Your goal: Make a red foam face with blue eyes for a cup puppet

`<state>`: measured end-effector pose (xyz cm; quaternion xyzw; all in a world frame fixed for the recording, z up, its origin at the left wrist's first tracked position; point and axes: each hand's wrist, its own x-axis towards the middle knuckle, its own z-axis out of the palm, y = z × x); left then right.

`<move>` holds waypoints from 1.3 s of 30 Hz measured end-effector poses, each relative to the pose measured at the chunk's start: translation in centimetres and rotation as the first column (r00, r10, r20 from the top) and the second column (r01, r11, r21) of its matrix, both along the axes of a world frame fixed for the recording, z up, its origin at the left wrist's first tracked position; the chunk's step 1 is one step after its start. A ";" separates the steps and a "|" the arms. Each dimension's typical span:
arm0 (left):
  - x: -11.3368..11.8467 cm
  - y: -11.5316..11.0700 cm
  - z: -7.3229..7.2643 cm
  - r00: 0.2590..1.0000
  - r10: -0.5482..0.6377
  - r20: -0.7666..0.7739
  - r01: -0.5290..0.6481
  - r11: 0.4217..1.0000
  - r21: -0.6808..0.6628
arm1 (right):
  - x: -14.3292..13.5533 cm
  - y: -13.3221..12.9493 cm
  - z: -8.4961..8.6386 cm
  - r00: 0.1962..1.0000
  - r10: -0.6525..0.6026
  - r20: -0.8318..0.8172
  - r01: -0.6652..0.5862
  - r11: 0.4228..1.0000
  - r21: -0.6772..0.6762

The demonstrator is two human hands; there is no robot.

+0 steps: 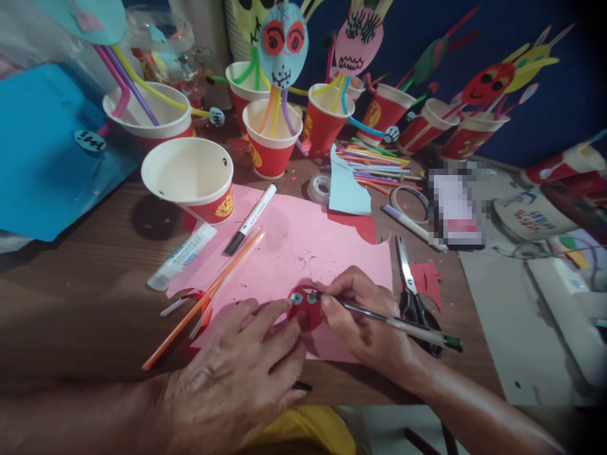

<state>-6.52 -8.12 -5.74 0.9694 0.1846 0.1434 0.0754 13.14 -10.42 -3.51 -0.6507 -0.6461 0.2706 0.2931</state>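
Note:
A red paper disc (308,319) with two pale blue eye pieces lies on a pink paper sheet (279,265). My right hand (360,313) grips a pen (393,321) whose tip touches the disc at the right eye. Spread flat, my left hand (241,360) rests its fingertips on the disc's left side and on the pink sheet. Part of the disc is hidden under those fingers. The dark tip of something (302,385) shows just below my left hand. Black-handled scissors (417,309) lie right of my right hand.
An orange straw (203,300) and a marker (250,220) lie on the left of the sheet. A paper cup (208,201) stands behind it. Several cups with paper faces on straws line the back, including a blue face (283,60). A phone (455,208) lies at right.

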 end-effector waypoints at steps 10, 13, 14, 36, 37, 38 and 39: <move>-0.2 -0.1 -0.1 1.000 -0.005 0.005 0.005 1.000 -0.003 | -0.1 -0.2 -0.7 0.999 0.007 0.034 -0.007 1.000 -0.006; -0.1 -0.1 -0.2 1.000 -0.008 0.000 0.008 1.000 0.005 | -0.1 -0.4 -0.9 1.000 -0.003 0.022 0.003 1.000 -0.014; 0.0 -0.2 -0.2 1.000 -0.008 0.000 0.008 1.000 0.006 | -0.1 -0.4 -1.0 1.000 -0.006 0.020 0.006 1.000 -0.016; -0.1 0.1 0.0 1.000 -0.028 -0.005 0.028 0.999 -0.015 | 0.4 -0.6 -1.1 0.974 -0.105 -0.201 0.101 0.994 -0.030; -0.1 0.2 0.0 1.000 -0.030 0.000 0.030 0.999 -0.010 | 0.3 -0.7 -1.2 0.964 -0.135 -0.229 0.140 0.990 0.006; -0.2 0.2 0.1 1.000 -0.026 0.007 0.026 1.000 -0.004 | 0.2 -0.7 -1.2 0.961 -0.141 -0.239 0.158 0.986 0.054; -0.2 0.2 0.1 1.000 -0.025 0.013 0.025 1.000 -0.001 | 0.2 -0.7 -1.2 0.968 -0.111 -0.227 0.139 0.984 0.108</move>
